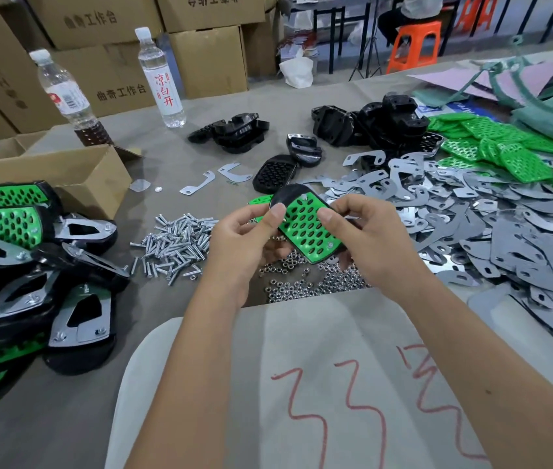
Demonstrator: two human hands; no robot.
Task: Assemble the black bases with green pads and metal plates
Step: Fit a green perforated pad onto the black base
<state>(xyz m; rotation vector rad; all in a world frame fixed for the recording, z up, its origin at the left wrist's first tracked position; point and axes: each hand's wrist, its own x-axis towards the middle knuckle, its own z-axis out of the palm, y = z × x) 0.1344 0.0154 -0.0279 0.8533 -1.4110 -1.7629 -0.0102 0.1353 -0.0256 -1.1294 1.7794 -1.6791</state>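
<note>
Both hands hold one black base (pixel 288 195) with a green pad (pixel 309 228) laid on its face, lifted above the bench (pixel 200 106): the left hand (pixel 244 242) pinches its left edge between thumb and fingers, and the right hand (pixel 366 238) grips its right edge, thumb on the pad. Below this base lies a heap of nuts (pixel 302 282), and left of it a heap of screws (pixel 176 245). Right of the base spreads a big pile of metal plates (pixel 491 231), with loose green pads (pixel 512 150) beyond them. Behind the base lie bare black bases (pixel 373 125). Far left of it sit finished pieces (pixel 24 265), near an open carton (pixel 75 177) and two bottles (pixel 160 76).
</note>
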